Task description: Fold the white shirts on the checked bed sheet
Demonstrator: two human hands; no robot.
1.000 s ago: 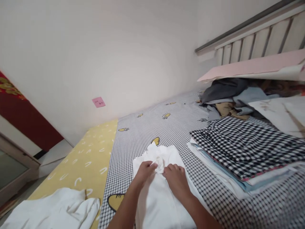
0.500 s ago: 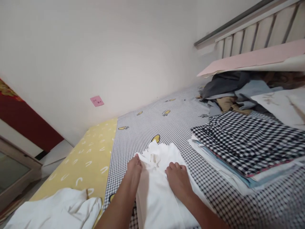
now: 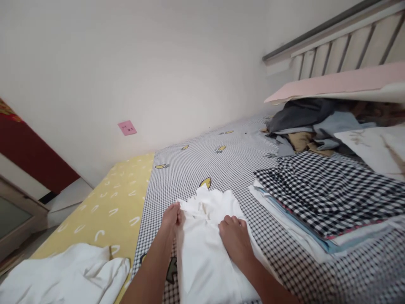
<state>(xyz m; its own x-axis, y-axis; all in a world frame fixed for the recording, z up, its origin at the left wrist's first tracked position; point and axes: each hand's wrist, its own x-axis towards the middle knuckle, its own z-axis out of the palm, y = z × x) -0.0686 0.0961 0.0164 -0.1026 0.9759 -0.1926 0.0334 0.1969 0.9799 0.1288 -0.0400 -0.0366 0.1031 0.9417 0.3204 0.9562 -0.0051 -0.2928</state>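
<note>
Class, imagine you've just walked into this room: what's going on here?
A person is handling a white top laid out on a checked sheet. The left hand grips its left edge near the far end, while the right hand rests on its right side. The fabric is rumpled between them. A pile of folded clothes lies to the right, another white garment to the left.
</note>
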